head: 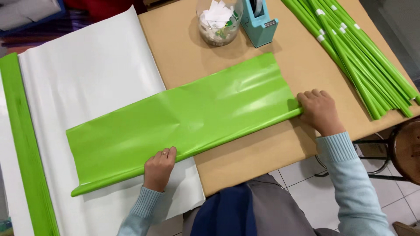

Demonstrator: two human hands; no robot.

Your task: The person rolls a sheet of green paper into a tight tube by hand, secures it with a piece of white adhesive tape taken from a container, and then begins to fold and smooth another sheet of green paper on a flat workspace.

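Note:
A long sheet of glossy green paper (188, 113) lies slanted across the brown table (288, 65), its near edge rolled into a thin tube. My left hand (159, 168) presses on that rolled edge near the middle-left, fingers curled over it. At the roll's right end my right hand (318, 111) grips it with its fingers closed over the tube. Both sleeves are light blue knit.
A big white paper sheet (87, 78) lies under the green sheet on the left, with a green strip (26, 148) along its far left. A pile of rolled green sticks (363, 57) lies at the right. A glass jar (218, 22), a blue tape dispenser (260, 22) and a stool (404, 148) are nearby.

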